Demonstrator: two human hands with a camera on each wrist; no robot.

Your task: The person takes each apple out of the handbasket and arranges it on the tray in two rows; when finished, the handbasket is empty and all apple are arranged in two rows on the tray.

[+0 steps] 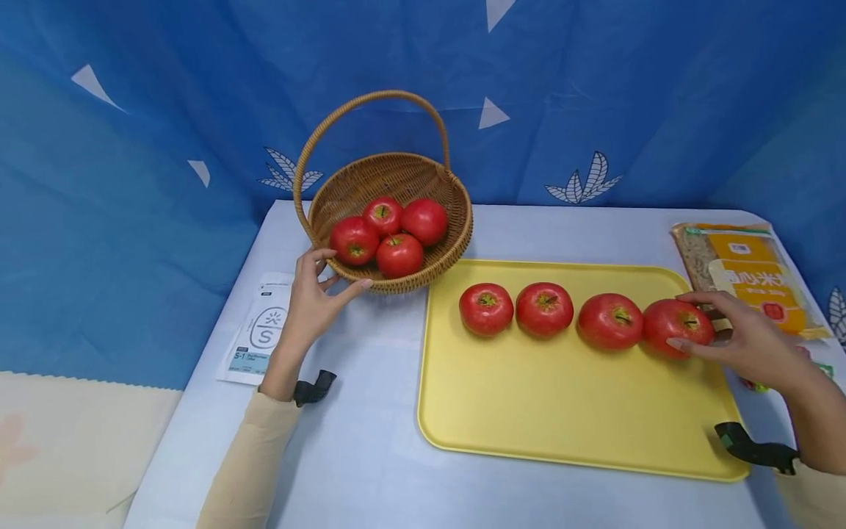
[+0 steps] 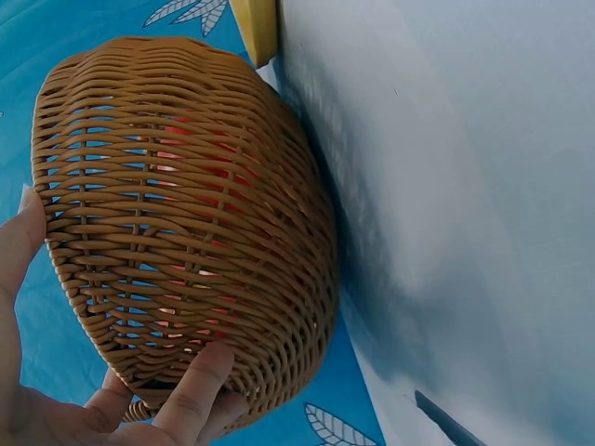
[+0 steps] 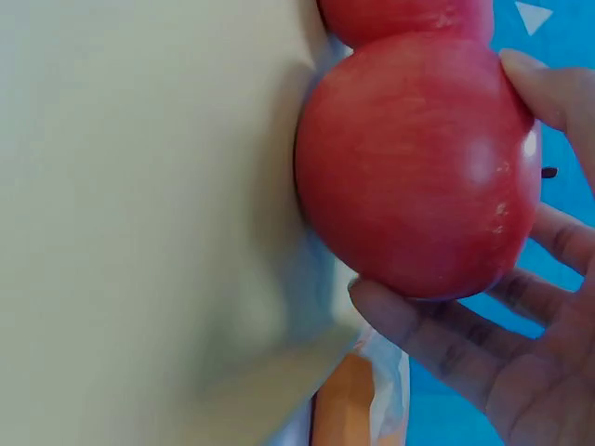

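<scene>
A round wicker basket (image 1: 396, 175) with an arched handle stands at the back left of the table, several red apples inside. At its front left rim, my left hand (image 1: 311, 305) holds the edge; the left wrist view shows thumb and fingers around the woven wall (image 2: 186, 223). On the yellow tray (image 1: 529, 400), several red apples form a row along the far side. My right hand (image 1: 753, 342) grips the rightmost apple (image 1: 670, 328) between thumb and fingers. That apple (image 3: 418, 167) touches its left neighbour (image 1: 609, 321).
A white pouch (image 1: 254, 338) lies left of the basket, behind my left forearm. An orange and clear food packet (image 1: 756, 275) rests at the table's back right. Small colourful items (image 1: 753, 385) are partly hidden under my right hand. Blue cloth (image 1: 529, 147) hangs behind the table.
</scene>
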